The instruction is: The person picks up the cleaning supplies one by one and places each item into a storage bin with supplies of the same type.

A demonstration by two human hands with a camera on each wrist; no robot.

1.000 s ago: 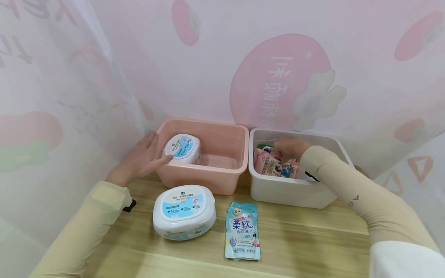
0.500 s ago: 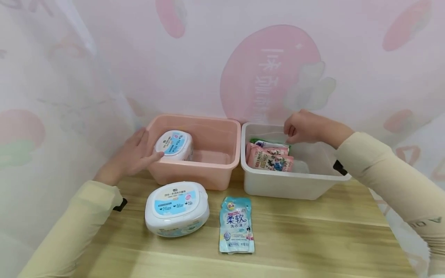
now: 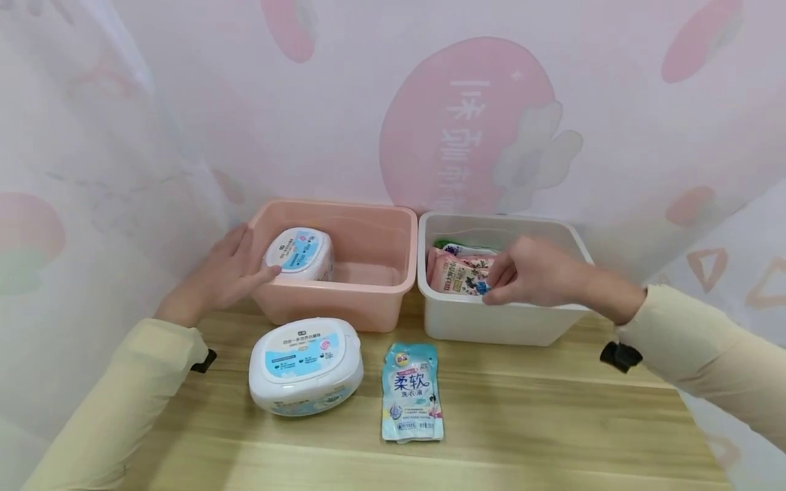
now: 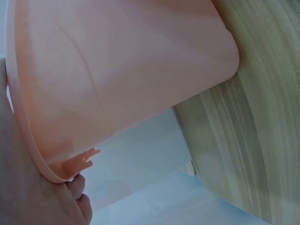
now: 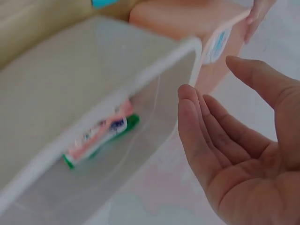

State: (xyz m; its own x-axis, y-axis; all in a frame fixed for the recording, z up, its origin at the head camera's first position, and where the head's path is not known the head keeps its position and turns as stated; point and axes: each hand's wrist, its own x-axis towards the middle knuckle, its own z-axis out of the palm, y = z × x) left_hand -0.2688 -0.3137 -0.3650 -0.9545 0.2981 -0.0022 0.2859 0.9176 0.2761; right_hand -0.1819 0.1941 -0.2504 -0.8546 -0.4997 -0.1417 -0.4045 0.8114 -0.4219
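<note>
My left hand [image 3: 215, 276] rests against the left rim of a pink bin [image 3: 344, 290], its thumb stretched along the front corner. A white lidded tub [image 3: 299, 252] with a blue label sits inside that bin. Above the front rim of the white bin [image 3: 491, 324] hovers my right hand [image 3: 543, 271]. Its fingers are loosely bent and hold nothing; the right wrist view shows a gap between thumb and fingers [image 5: 187, 117]. Pink printed packets [image 3: 457, 276] and a green-edged packet [image 3: 457, 249] lie at the left end of the white bin, partly hidden by the right hand in the head view.
On the wooden table [image 3: 540, 416], a second white tub [image 3: 307, 365] stands before the pink bin. A teal laundry detergent pouch [image 3: 411, 395] lies flat to its right. A printed curtain [image 3: 344, 123] hangs close behind both bins.
My right hand has lifted out of the white bin, rising at its back, then come forward over the front rim. The left hand stays on the pink bin. The head view has shifted slightly.
</note>
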